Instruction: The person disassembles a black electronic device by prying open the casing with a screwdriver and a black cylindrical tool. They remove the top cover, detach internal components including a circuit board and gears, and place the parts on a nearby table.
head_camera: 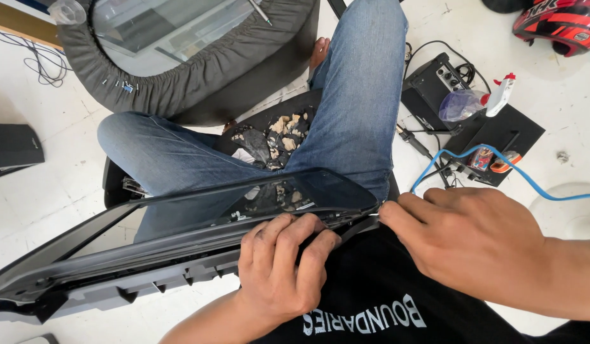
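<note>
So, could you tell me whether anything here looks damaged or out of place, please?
Yes. Crumbled tan debris lies on the dark seat between the person's knees, looking broken up. The dark glass panel rests tilted across the lap, where the left hand grips its frame and the right hand pinches the edge strip.

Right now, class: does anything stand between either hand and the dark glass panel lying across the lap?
Nothing visible does. The left hand already grips the glass panel's frame edge, and the right hand pinches at its corner.
</note>
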